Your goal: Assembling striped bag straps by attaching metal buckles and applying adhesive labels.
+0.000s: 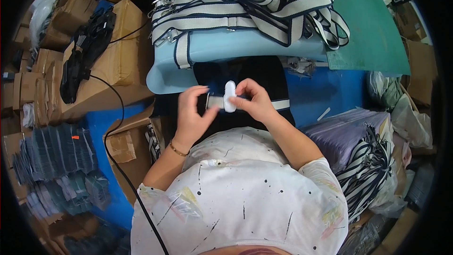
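Observation:
Held over my lap is a white strap with navy edges [282,104], its middle part hidden behind my right hand. My left hand [191,111] is closed in a loose pinch around the strap's other end, where a metal loop [206,100] shows between thumb and fingers; the thumb is slightly blurred. Between the thumb and fingers of my right hand [257,101] is a white, elongated plastic piece [230,95] with rounded ends. It stands roughly upright across the strap. Whether the strap passes through it, I cannot tell.
Ahead, a heap of striped straps [245,0] with metal clips lies on a light blue stool [165,73], beside a green board [373,28]. Cardboard boxes [127,42] and a black bag [87,49] stand left. Right, more straps [370,170] lie against a purple stack [347,130]. A black cable [123,108] runs past my left arm.

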Demonstrator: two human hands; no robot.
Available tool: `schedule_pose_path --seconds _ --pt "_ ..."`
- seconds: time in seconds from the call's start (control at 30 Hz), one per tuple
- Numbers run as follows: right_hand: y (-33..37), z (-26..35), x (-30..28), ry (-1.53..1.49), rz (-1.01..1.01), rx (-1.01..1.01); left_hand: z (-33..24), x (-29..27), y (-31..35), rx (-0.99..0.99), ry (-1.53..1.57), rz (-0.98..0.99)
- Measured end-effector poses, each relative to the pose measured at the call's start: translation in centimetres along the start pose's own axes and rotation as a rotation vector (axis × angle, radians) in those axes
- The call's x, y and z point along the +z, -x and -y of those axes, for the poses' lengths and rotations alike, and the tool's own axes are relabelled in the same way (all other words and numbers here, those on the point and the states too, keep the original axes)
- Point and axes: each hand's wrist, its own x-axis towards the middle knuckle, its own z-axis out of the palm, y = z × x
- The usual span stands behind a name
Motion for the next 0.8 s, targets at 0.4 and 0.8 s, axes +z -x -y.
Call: schedule_pose_path --seconds 0.4,0.8 --pt "-0.7 3.0 3.4 0.342 0.334 -0.156 2.6 1.1 4.6 -0.762 1.402 -0.204" --pt "2.3 1.9 -3.2 1.241 0.526 0.103 12.9 -9.3 14.4 -0.837 1.339 -1.095"
